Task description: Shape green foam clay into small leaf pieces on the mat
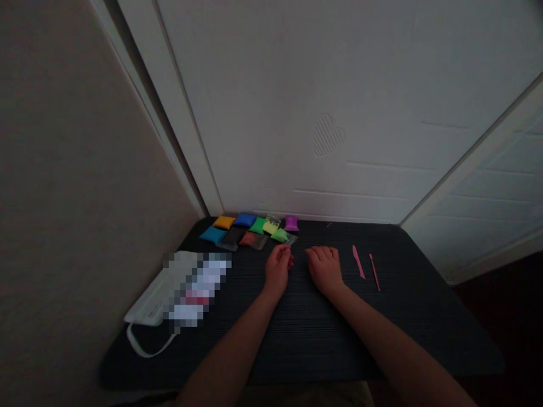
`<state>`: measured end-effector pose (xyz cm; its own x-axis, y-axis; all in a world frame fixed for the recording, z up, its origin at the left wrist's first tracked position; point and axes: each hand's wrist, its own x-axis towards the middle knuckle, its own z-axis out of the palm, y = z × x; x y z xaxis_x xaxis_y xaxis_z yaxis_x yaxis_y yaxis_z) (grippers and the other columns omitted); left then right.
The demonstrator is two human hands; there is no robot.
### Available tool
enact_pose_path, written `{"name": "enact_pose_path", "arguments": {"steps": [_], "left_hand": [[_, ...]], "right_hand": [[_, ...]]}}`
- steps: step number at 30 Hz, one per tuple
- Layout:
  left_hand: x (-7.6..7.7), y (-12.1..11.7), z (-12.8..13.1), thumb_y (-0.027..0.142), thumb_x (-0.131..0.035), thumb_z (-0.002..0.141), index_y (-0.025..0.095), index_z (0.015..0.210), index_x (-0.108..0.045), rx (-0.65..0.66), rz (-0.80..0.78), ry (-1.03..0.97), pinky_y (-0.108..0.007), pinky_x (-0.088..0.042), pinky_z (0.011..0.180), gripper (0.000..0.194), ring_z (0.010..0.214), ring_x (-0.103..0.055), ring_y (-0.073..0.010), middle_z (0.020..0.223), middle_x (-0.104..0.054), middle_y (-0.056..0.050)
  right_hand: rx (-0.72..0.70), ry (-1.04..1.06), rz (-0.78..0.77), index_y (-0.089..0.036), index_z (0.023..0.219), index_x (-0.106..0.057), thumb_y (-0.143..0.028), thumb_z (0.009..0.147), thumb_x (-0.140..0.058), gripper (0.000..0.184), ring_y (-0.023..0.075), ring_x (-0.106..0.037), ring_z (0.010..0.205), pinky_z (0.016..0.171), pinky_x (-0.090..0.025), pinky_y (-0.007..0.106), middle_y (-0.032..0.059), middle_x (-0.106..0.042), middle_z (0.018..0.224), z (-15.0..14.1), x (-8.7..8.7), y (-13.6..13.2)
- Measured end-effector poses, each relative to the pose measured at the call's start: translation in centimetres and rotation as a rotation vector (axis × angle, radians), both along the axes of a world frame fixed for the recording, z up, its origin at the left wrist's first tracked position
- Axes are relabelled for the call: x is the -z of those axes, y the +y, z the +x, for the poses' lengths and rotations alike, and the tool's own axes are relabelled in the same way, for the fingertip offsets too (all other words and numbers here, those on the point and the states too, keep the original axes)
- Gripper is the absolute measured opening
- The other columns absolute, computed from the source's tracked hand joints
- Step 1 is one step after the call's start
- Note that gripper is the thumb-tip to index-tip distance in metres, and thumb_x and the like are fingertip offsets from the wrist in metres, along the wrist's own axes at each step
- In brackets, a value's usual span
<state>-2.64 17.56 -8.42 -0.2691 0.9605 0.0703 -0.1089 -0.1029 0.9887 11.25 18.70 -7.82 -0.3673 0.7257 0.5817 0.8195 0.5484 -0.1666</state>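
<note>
My left hand rests on the dark table with its fingers curled in, just in front of the light green packet. Whether something small sits between those fingertips I cannot make out. To its right, across a narrow gap, my right hand lies palm down with bent fingers; its palm is hidden. A pink plastic knife and a thin pink stick tool lie to the right of that hand, apart from it.
Several coloured packets, among them an orange one, a blue one and a purple one, lie along the back left. A white pouch with a strap is at the left edge. A white panelled wall stands behind the table.
</note>
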Motion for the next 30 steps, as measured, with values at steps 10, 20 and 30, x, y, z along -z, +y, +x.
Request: {"name": "enact_pose_path", "arguments": {"steps": [10, 20, 30], "left_hand": [[0.4, -0.4, 0.8, 0.030, -0.051, 0.072, 0.018, 0.090, -0.055, 0.125, -0.005, 0.150, -0.022, -0.041, 0.053, 0.022, 0.056, -0.052, -0.0113, 0.068, -0.055, 0.000], [-0.1, -0.6, 0.7, 0.028, -0.049, 0.074, 0.021, 0.093, -0.055, 0.048, 0.051, 0.279, -0.025, -0.043, 0.062, 0.021, 0.069, -0.055, -0.0138, 0.081, -0.058, -0.002], [-0.2, -0.5, 0.7, 0.027, -0.049, 0.075, 0.020, 0.093, -0.053, 0.008, 0.026, 0.227, -0.022, -0.039, 0.055, 0.020, 0.059, -0.049, -0.0107, 0.074, -0.054, 0.000]], "right_hand": [[0.185, 0.227, 0.089, -0.014, 0.095, -0.051, -0.011, 0.083, -0.032, 0.023, 0.0182, -0.051, 0.086, 0.078, -0.030, 0.034, 0.0082, -0.059, 0.088, 2.0, -0.5, 0.9], [0.011, 0.054, 0.039, -0.022, 0.097, -0.056, -0.016, 0.078, -0.046, 0.022, 0.0194, -0.049, 0.088, 0.085, -0.020, 0.039, 0.0042, -0.062, 0.093, -0.4, -0.5, 1.0], [0.156, 0.137, 0.054, -0.018, 0.097, -0.054, -0.012, 0.080, -0.040, 0.023, 0.0199, -0.049, 0.088, 0.082, -0.021, 0.040, 0.0061, -0.061, 0.092, 0.6, -0.8, 1.4]]}}
